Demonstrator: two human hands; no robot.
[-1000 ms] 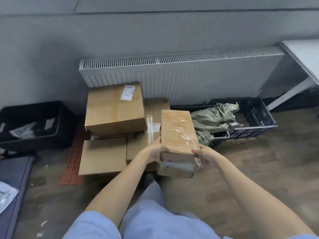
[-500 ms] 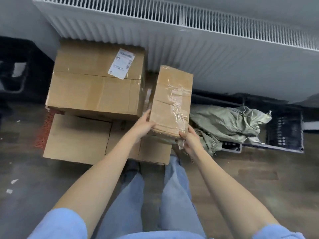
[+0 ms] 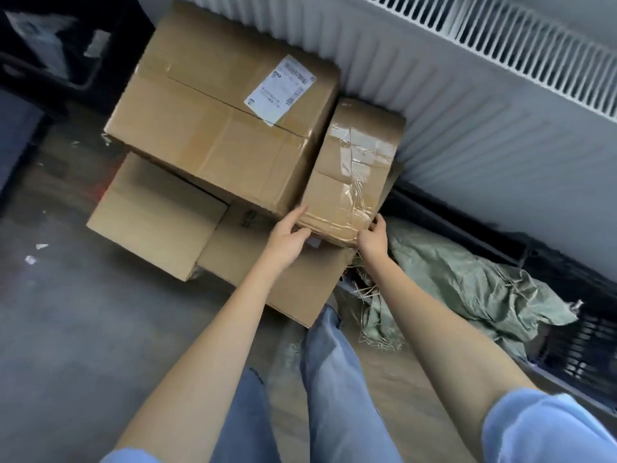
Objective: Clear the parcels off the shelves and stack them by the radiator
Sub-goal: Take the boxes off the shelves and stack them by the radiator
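Observation:
A narrow taped cardboard parcel [image 3: 350, 168] lies lengthwise against the white radiator [image 3: 474, 105], on top of a flat box [image 3: 267, 262] beneath it. My left hand [image 3: 287, 238] grips its near left corner and my right hand [image 3: 372, 238] grips its near right corner. Right beside it on the left sits a large cardboard box [image 3: 217, 128] with a white shipping label, touching the parcel's side. Another flat box [image 3: 150, 215] lies on the floor at the lower left of the stack.
A crumpled green sack [image 3: 467, 282] spills out of a black crate [image 3: 567, 295] to the right of the boxes. A black bin [image 3: 50, 45] with papers stands at the upper left. My legs in blue jeans stand on the wooden floor [image 3: 66, 329] just before the stack.
I have stepped closer and bent over the stack. The narrow parcel went from held in the air to down against the radiator beside the large box, both hands still on its near end.

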